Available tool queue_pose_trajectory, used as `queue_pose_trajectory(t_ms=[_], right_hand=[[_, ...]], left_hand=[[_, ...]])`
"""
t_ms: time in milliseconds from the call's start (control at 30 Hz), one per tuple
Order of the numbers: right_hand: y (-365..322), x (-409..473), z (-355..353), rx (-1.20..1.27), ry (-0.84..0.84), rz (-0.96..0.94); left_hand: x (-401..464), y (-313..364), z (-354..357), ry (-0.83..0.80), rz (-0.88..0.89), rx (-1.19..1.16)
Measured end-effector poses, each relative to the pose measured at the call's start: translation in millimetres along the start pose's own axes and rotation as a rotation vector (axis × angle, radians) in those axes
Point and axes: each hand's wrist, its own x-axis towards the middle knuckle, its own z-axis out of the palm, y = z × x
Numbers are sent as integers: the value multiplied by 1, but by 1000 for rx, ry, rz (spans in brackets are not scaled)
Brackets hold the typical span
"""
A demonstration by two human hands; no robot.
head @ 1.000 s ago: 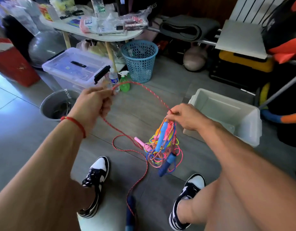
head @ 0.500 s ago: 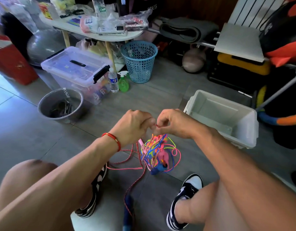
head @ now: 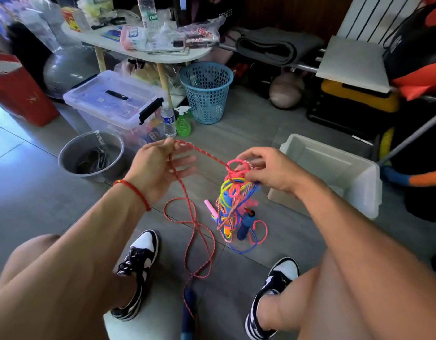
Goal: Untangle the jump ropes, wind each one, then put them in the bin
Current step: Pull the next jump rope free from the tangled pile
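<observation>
Red speckled rope [head: 187, 200], neon multicoloured tangle [head: 232, 202], pale grey bin [head: 354, 182].

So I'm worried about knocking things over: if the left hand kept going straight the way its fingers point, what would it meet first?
The left hand, pinching the red rope, points toward the right hand and the tangled bundle it holds. It would likely meet those first, though depth is unclear.
</observation>
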Motion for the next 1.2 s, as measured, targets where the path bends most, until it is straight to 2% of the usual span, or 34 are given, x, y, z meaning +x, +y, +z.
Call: queue_pose_trajectory(t_ms=[100, 167, 233, 333, 433, 500, 600, 700, 800, 900, 1000, 1133, 1200], right_hand=[[-1, -3, 0, 20, 16, -1], [-4, -4, 2, 21, 7, -14], [-8, -6, 5, 24, -21, -22], [-12, -11, 8, 28, -83, -34], [-11, -15, 9, 12, -126, -45], [-10, -17, 8, 31, -129, -30], [-9, -20, 9, 63, -113, -8], [-11, -22, 6, 85, -113, 5], [-4, -22, -17, -113, -2, -43], [12, -24, -41, -340, 70, -30], [16, -26, -40, -452, 48, -3], [15, -14, -25, -702, 104, -56], [11, -12, -10, -713, 15, -92]], left_hand=[[1, 0, 4, -127, -97, -148], [2, -8, 15, -137, -49, -70], [2, -26, 20, -117, 123, 233], [4, -48, 22, -194, 422, 895], [3, -50, 27, -301, 531, 1174], [3, -44, 27, -368, 516, 1301], [6, -39, 22, -414, 413, 1305], [7, -38, 20, -333, 526, 1264], [10, -29, 14, -234, 566, 1230], [13, -15, 4, -213, 535, 1218], [10, -15, 3, -222, 538, 1246], [11, -26, 10, -110, 516, 1280], [13, -31, 16, -47, 479, 1248]])
